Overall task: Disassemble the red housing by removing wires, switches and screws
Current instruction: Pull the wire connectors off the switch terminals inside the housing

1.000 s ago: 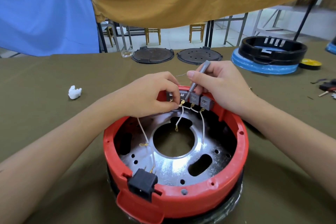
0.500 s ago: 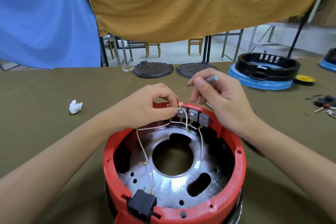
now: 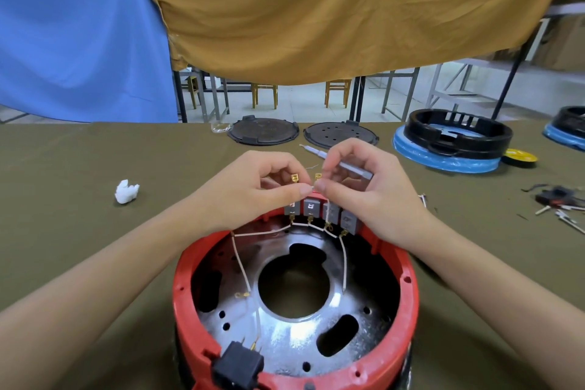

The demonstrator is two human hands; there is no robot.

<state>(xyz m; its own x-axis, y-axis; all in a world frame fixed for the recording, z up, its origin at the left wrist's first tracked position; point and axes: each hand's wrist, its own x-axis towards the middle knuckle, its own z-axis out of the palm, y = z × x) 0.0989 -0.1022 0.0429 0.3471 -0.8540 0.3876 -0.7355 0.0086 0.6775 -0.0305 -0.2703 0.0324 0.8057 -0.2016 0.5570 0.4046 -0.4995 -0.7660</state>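
The housing (image 3: 297, 310) sits nearest on the table (image 3: 63, 199), four switches (image 3: 323, 215) lining its far wall, both hands (image 3: 253, 190) meeting above them, two round plates (image 3: 262, 131) behind, a crumpled wad (image 3: 126, 191) left.

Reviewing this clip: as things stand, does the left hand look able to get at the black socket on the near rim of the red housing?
Probably yes. The black socket sits exposed on the near rim of the red housing, nothing covering it. But the left hand is pinching a white wire up by the grey switches, so it would have to let go first.

red housing (image 3: 408, 288) upright on table | switches (image 3: 321, 214) at far rim | wires (image 3: 311, 226) seemingly partly detached
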